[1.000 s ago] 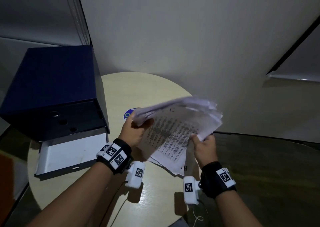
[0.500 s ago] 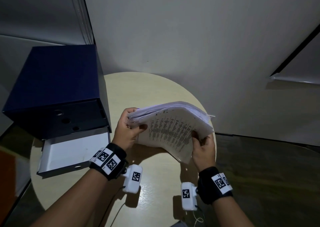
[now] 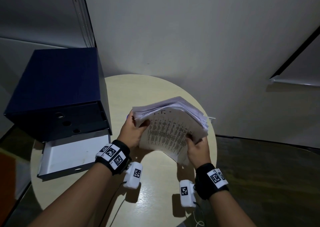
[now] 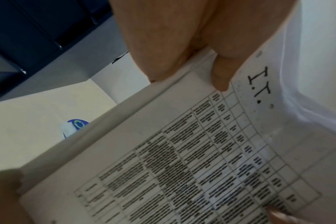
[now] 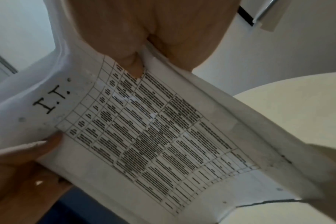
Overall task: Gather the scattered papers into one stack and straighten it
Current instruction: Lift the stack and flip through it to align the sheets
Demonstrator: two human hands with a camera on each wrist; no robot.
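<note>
White sheets gathered into one thick stack of papers [image 3: 170,129] are being held up between both hands, above the round bench [image 3: 155,91]. The left hand [image 3: 132,133] is gripping the stack's left end, thumb curled over the printed face and fingers wrapped behind. The right hand [image 3: 198,146] is gripping the near right corner the same way, thumb on top and fingers underneath. Both forearms are reaching forward with the wrists raised, each wearing a black strap with black-and-white square markers and a small white camera block hanging below it. The stack is bowing upward between the two hands, and its far edges are lying slightly uneven.

On the top sheet, large black letters reading "I.T." [image 4: 259,84] are showing just beyond the left thumb [image 4: 220,75], beside punched holes along the margin. A printed table [image 5: 150,136] of small text is filling the rest of the page, too blurred to read.

Under the left hand, a small blue and white sticker [image 4: 75,125] is lying on the pale wood-look bench. Further left of that hand, a dark blue box [image 3: 57,91] is standing with a white tray [image 3: 72,155] pulled out at its base. Ahead of both hands a plain pale wall [image 3: 190,36] is rising, and right of the right hand a dark floor [image 3: 268,174] is showing.
</note>
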